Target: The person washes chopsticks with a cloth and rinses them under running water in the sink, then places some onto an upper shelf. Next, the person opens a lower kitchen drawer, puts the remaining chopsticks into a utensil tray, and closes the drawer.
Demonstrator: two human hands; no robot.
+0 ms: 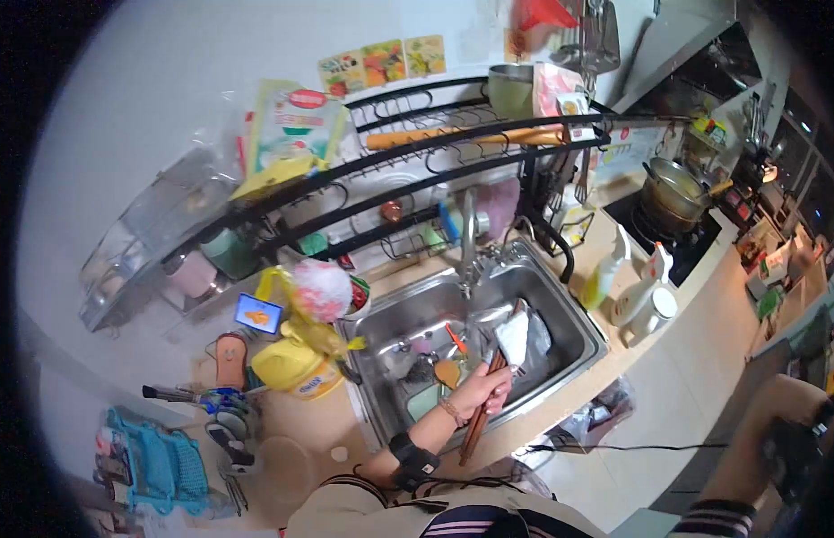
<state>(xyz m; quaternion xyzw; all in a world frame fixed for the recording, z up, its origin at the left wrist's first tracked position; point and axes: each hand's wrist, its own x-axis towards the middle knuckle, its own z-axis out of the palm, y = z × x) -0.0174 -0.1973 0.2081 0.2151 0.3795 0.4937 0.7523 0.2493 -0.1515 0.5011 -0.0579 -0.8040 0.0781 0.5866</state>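
Over the sink [578,369], my left hand [482,392] is closed round a bundle of brown chopsticks [473,437], which slant across the sink's front edge. A white, roughly triangular piece [514,334] lies just beyond my fingers; I cannot make out what it is. In the basin near the hand are a brown rounded utensil head [447,373], an orange-handled tool [455,336] and a pale green item [425,403]. The faucet [469,242] rises behind them. Off to the right my right forearm shows with a black wrist device, its hand beyond the frame.
Left of the sink stands a yellow container [296,368] beside plastic bags. A black dish rack [417,175] spans above the basin. Right of it are spray bottles [639,285], a white mug [652,316] and a pot [675,193] on the stove. A black cable [623,446] stretches below the counter.
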